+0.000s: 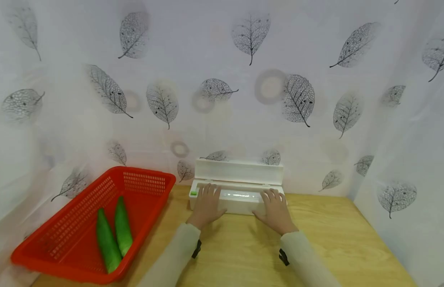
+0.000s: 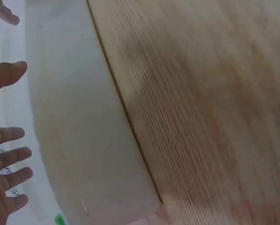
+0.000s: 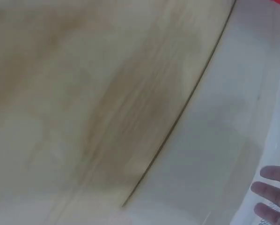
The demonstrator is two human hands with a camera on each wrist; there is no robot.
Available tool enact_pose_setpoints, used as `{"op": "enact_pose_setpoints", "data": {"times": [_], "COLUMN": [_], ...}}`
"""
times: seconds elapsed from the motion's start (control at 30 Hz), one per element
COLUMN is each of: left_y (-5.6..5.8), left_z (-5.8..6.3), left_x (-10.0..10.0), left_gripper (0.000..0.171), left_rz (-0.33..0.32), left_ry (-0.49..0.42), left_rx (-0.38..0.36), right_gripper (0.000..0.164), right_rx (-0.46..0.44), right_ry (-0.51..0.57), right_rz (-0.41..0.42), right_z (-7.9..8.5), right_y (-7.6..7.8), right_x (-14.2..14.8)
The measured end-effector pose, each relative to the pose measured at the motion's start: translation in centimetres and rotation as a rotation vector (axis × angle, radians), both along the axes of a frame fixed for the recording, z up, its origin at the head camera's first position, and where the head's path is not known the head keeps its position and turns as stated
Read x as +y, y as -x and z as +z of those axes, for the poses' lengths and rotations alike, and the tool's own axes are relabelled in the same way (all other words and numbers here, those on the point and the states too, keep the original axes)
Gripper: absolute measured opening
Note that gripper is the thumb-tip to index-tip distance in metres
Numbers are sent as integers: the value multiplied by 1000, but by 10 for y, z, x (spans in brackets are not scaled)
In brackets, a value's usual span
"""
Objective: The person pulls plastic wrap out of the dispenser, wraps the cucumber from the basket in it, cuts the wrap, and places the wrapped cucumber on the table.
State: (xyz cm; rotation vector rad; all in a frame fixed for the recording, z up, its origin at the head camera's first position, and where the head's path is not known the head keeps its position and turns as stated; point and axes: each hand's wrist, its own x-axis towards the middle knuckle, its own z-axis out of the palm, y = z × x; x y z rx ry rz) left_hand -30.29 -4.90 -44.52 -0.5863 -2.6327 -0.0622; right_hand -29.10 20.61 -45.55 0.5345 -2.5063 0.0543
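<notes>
A long white cling film dispenser lies on the table with its lid raised at the back. Inside it a shiny roll of film shows between the hands. My left hand is at the dispenser's left part, fingers extended over the top and thumb toward the front. At the right part, my right hand mirrors it, with fingers spread forward. Both wrist views show the dispenser's smooth front wall and straight, parted fingers. A small green piece sits at the dispenser's left end.
To the left stands a red plastic basket with perforated sides. Two green cucumbers lie in it. Behind the wooden table hangs a pale leaf-printed curtain, close behind the raised lid. It also runs along both sides.
</notes>
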Motion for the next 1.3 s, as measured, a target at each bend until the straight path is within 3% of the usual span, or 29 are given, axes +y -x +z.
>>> {"op": "enact_pose_setpoints", "data": {"times": [0.27, 0.53, 0.63, 0.8, 0.93, 1.07, 1.3], "left_y": [10, 17, 23, 33, 38, 39, 51], "left_z": [-6, -14, -10, 1, 11, 20, 21], "left_x": [-3, -2, -1, -1, -2, -2, -5], "left_gripper": [78, 79, 80, 78, 77, 79, 79], "left_rz": [-33, -53, -57, -43, -39, -57, -62], "left_ry": [15, -2, -2, 4, 9, 11, 42], "left_rx": [-109, -147, -164, -268, -355, -390, -442], "right_gripper": [74, 78, 78, 80, 81, 81, 85], "right_rx": [-248, -238, -245, -278, -305, -315, -337], "right_ry": [-27, -34, -39, -55, -78, -96, -153], "right_rz": [9, 18, 9, -8, -16, -15, -13], "right_z": [2, -2, 1, 10, 13, 15, 17], "right_y": [11, 15, 18, 23, 29, 33, 42], "right_x": [-2, 2, 3, 4, 3, 2, 2]}}
